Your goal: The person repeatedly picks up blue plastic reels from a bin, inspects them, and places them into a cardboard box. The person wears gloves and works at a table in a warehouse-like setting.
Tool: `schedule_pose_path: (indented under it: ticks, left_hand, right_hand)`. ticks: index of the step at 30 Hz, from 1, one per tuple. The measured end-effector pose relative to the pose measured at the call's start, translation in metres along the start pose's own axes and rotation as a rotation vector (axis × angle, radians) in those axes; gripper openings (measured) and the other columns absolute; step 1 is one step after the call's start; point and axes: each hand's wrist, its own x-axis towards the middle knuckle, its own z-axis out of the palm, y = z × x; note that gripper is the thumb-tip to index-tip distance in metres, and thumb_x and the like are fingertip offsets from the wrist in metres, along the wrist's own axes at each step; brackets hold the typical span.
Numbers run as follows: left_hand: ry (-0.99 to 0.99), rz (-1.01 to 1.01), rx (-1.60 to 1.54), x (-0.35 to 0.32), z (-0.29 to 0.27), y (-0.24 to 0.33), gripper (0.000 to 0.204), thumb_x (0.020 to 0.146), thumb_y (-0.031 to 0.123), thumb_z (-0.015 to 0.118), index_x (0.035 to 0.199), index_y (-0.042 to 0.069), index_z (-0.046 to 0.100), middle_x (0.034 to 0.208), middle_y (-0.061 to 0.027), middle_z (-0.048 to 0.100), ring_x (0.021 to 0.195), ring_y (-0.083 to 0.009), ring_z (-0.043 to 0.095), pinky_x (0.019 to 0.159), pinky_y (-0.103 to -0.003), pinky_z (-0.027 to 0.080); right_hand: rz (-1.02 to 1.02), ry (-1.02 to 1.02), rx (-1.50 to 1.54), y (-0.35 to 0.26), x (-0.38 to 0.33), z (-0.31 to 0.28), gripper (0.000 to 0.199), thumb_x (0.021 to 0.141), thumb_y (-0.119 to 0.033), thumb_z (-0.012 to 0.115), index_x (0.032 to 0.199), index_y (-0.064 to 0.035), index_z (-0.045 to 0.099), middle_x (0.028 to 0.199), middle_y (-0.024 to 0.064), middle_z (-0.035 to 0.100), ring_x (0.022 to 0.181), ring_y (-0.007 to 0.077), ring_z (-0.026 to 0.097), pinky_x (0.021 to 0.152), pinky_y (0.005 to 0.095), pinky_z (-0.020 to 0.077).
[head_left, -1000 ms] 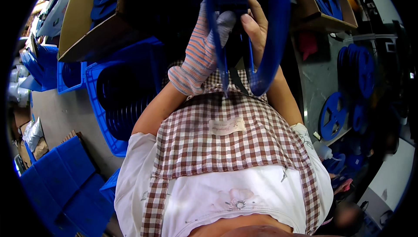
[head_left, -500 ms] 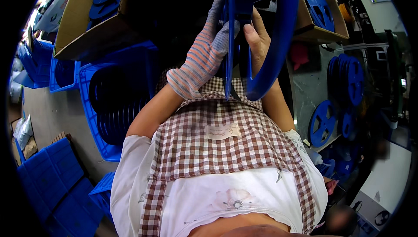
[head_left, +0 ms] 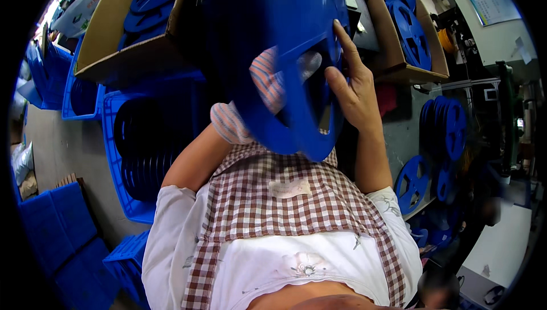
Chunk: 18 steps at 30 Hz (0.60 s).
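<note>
Close in front of me, a large blue plastic reel (head_left: 293, 107) with cut-out openings stands tilted between my hands, its upper part blurred. My left hand (head_left: 266, 79), in a striped orange-and-grey knit glove, grips the reel from the left. Parts of that hand are hidden behind the disc, and a grey gloved fingertip shows through an opening. My right hand (head_left: 360, 93) is bare and holds the reel at its right side, thumb and fingers against the plastic.
Cardboard boxes with blue reels stand at left (head_left: 122, 59) and right (head_left: 419, 73). A blue crate (head_left: 122, 187) at left holds several black discs. More blue reels (head_left: 454, 127) stand on a grey surface at right. Stacked blue crates (head_left: 60, 230) sit at lower left.
The reel has turned from nearly edge-on to show more of its face, and has moved left and a little nearer to me. My right hand has shifted lower along its right side.
</note>
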Motion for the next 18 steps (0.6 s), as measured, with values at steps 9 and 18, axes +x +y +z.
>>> schedule_pose_path:
  ticks: [9, 18]
  left_hand:
    - [-0.112, -0.032, -0.247, 0.067, -0.095, -0.026, 0.039, 0.093, 0.022, 0.061, 0.125, 0.004, 0.048, 0.113, -0.0105, 0.060, 0.102, -0.0219, 0.062, 0.091, -0.037, 0.053]
    - [-0.335, 0.167, -0.537, 0.209, -0.227, -0.030, 0.026, 0.098, 0.012, 0.050, 0.122, 0.001, 0.051, 0.113, -0.0127, 0.062, 0.104, -0.0245, 0.063, 0.091, -0.037, 0.056]
  right_hand:
    - [-0.131, -0.268, -0.445, -0.004, 0.091, -0.045, 0.076, 0.079, -0.068, 0.053, 0.145, -0.0376, 0.034, 0.126, 0.0244, 0.057, 0.116, 0.0419, 0.056, 0.099, 0.0464, 0.0439]
    - [-0.242, -0.336, -0.733, 0.047, 0.267, -0.057, 0.068, 0.090, -0.053, 0.052, 0.145, -0.0155, 0.038, 0.143, 0.0198, 0.040, 0.133, 0.0327, 0.037, 0.110, 0.0400, 0.0272]
